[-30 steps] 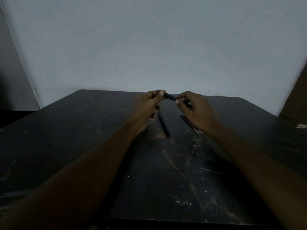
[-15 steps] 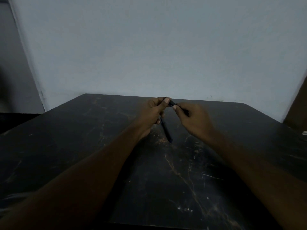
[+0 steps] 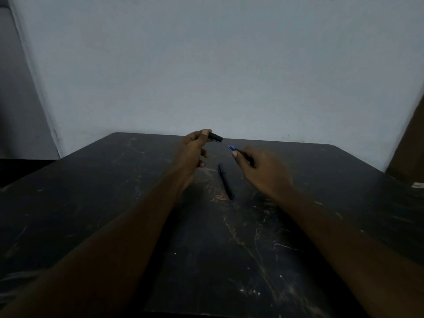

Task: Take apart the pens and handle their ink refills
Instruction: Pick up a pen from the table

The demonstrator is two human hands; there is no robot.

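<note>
pen cap [image 3: 215, 137]: black, pinched in left hand [image 3: 193, 149] fingertips, raised over table far edge | pen body [image 3: 243, 153]: blue tip exposed, fingers of right hand [image 3: 263, 173] closed around it, apart from cap | second pen [image 3: 226, 182]: lies on dark marbled table [image 3: 114, 203] between the hands

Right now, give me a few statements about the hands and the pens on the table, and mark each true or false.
1. The left hand holds a short black cap. True.
2. The right hand is empty. False: it grips a pen body with a blue tip.
3. The cap sits on the pen body. False: a gap separates them.
4. Another pen lies on the table between the hands. True.
</note>
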